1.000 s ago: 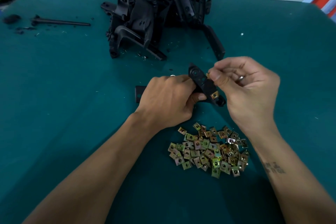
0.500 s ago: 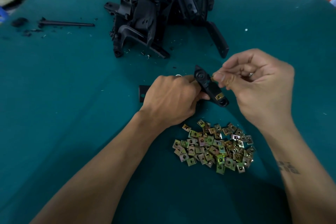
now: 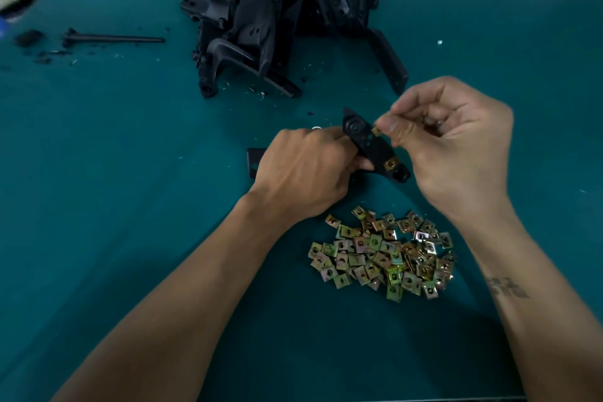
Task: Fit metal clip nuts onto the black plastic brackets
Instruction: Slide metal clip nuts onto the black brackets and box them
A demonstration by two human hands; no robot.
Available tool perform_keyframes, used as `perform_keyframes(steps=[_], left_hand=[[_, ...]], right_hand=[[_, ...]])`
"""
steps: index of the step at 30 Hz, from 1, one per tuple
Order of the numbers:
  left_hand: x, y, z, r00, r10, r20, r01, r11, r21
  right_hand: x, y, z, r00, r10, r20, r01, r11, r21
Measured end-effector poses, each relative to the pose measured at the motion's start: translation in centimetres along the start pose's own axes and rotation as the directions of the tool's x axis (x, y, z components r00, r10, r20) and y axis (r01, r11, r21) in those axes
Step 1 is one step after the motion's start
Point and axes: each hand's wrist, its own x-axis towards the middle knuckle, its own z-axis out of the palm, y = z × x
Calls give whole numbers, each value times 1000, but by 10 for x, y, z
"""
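Note:
My left hand (image 3: 303, 170) grips a black plastic bracket (image 3: 365, 142) above the green table, its far end sticking out left of my fist. One brass-coloured clip nut (image 3: 391, 163) sits fitted near the bracket's lower end. My right hand (image 3: 453, 143) pinches a second clip nut (image 3: 376, 131) between thumb and forefinger, right against the bracket's upper edge. A heap of several loose clip nuts (image 3: 381, 253) lies on the table just below both hands.
A pile of black plastic brackets (image 3: 280, 16) stands at the back centre of the green table (image 3: 114, 173). A black rod (image 3: 114, 39) and small black scraps lie at the back left. A white wall runs behind the table.
My right hand has brought the pinched clip nut slightly down onto the bracket's upper edge. The left hand keeps the bracket in the same grip.

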Motion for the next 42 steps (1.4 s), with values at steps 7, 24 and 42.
perform_keyframes(steps=[7, 24, 42], left_hand=[[-1, 0, -1, 1000, 16, 10, -16, 1000, 1], [-2, -2, 1, 990, -126, 63, 126, 992, 4], [0, -1, 1, 980, -183, 73, 182, 983, 26]], right_hand=[[0, 1, -2, 998, -50, 30, 52, 996, -67], [-9, 8, 2, 964, -266, 26, 267, 948, -175], [-13, 12, 5, 948, -295, 119, 311, 938, -151]])
